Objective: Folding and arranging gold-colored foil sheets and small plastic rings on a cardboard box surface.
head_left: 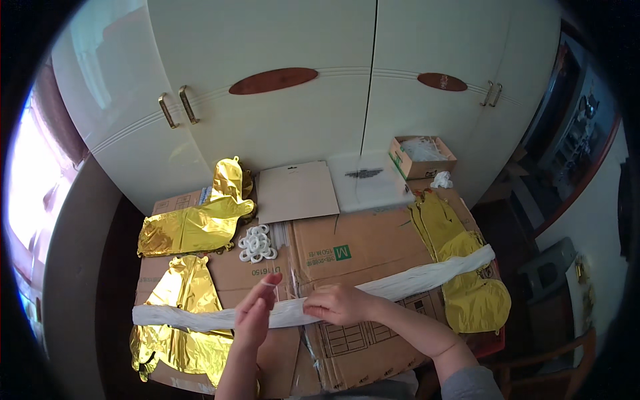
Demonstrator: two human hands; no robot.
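A long bundle of white strings (413, 281) lies crosswise in front of me, over gold foil balloons (190, 283) at the left and duller yellow foil balloons (475, 303) at the right. My left hand (252, 319) is raised beside the bundle's middle, fingers stretched upward. Around one of its fingertips runs a thin white string (269, 285), its end hanging toward the bundle. My right hand (338, 305) rests over the bundle just right of it, fingers curled and pressed together; whatever lies between them is hidden.
Flattened cardboard (373, 247) covers the table. Behind the bundle sit a pile of white rings (257, 244), a grey-brown board (298, 192) and a translucent sheet (367, 183). An open box (427, 160) holds clear plastic. More gold foil (193, 227) lies far left; cream cupboards (267, 40) stand behind.
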